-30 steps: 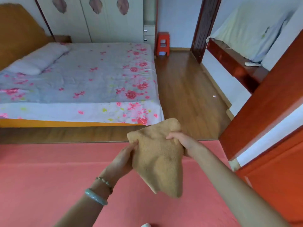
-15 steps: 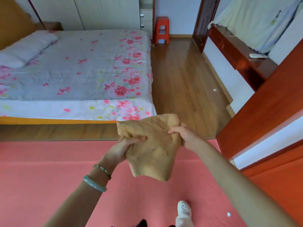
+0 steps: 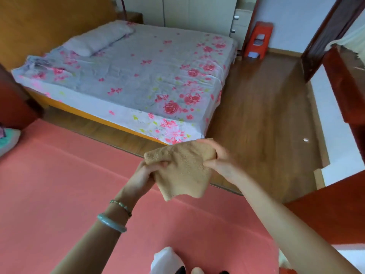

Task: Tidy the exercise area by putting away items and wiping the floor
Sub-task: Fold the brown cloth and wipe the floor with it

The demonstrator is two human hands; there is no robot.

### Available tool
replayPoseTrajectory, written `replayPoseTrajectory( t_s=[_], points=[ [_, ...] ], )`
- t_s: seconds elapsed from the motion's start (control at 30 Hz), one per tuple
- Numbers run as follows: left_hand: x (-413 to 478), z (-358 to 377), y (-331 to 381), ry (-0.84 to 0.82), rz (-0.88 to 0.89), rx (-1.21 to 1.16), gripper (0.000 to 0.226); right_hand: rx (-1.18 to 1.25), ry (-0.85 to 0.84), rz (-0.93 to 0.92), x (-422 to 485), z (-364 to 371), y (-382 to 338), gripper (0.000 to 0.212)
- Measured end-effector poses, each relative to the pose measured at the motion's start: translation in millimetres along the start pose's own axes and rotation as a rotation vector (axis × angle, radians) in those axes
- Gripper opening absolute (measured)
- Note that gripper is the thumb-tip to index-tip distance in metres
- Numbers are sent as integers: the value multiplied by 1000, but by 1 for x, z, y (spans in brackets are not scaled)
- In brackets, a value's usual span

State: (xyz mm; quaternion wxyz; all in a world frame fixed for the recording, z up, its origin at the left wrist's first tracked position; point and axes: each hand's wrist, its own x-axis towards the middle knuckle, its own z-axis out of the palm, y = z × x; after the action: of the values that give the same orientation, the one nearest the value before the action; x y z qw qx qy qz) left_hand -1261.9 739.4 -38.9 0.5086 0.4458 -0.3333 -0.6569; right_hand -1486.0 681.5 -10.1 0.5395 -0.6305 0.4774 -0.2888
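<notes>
A tan fluffy cloth (image 3: 182, 171) hangs in front of me, held up by both hands above the pink exercise mat (image 3: 59, 194). My left hand (image 3: 144, 177) grips its left top corner, thumb over the front. On the other side, my right hand (image 3: 219, 161) pinches the right top edge. The cloth's lower corners dangle free over the mat's far edge. Two bracelets sit on my left wrist.
A bed (image 3: 138, 76) with a floral sheet stands beyond the mat. Brown wooden floor (image 3: 262, 115) runs on the right to a red stool (image 3: 258, 40). Red wooden furniture (image 3: 347, 204) is close at the right. A teal object (image 3: 7, 139) lies at the left edge.
The view has swung left and tilted, so the bed now sits more central. Both hands keep hold of the cloth, which is bunched up shorter than one second ago.
</notes>
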Motion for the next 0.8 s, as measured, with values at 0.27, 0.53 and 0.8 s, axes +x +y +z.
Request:
replayPoseTrajectory(
  t_s=[0.27, 0.53, 0.8],
  points=[
    [12, -59, 19, 312, 167, -37, 43, -58, -334, -55, 107, 38, -28, 71],
    [39, -110, 76, 755, 346, 216, 50, -304, -553, -242, 218, 87, -73, 75],
    [18, -133, 109, 849, 233, 309, 47, -143, -816, -242, 282, 139, -111, 58]
  ],
)
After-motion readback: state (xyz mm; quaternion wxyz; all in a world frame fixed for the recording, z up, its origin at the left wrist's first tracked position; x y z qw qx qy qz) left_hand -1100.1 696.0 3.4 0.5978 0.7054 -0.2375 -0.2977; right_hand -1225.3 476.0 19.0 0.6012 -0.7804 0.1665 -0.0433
